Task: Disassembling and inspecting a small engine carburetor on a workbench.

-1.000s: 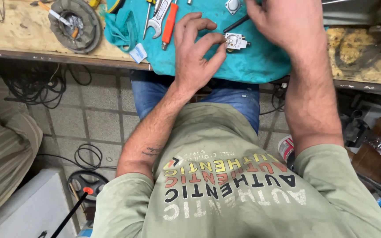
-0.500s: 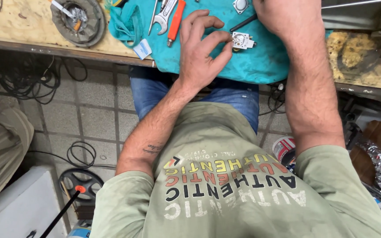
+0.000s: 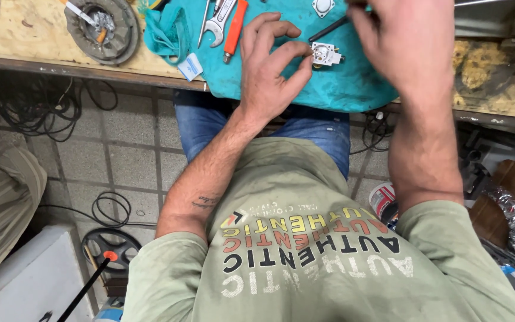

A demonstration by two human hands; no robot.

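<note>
A worn plywood worktop (image 3: 25, 36) is running along a tiled workshop floor, and a teal cloth (image 3: 341, 83) is lying spread over its front edge, most likely so that small parts are not rolling off or getting lost in the rough wood. The person in the green shirt is leaning over it. On the cloth a small square metal part (image 3: 325, 53), pale and boxy, is sitting just ahead of the left hand (image 3: 269, 71); the thumb and forefinger are curling round toward its left side, close to it or just touching, as if steadying it, while the other fingers are fanning loosely upward. The right hand (image 3: 406, 48) is hovering above and to the right of the part with its fingers bent down around the end of a thin dark tool (image 3: 329, 28); whether it is actually pinching the tool I cannot tell, since the hand is hiding that end. A spanner (image 3: 220, 24) and an orange-handled tool (image 3: 233, 30) are lying side by side further left on the cloth, within easy reach. A round grey dish (image 3: 99, 30) holding bits is resting on the bare wood, well apart. Black cables (image 3: 31, 101) are trailing on the floor below
</note>
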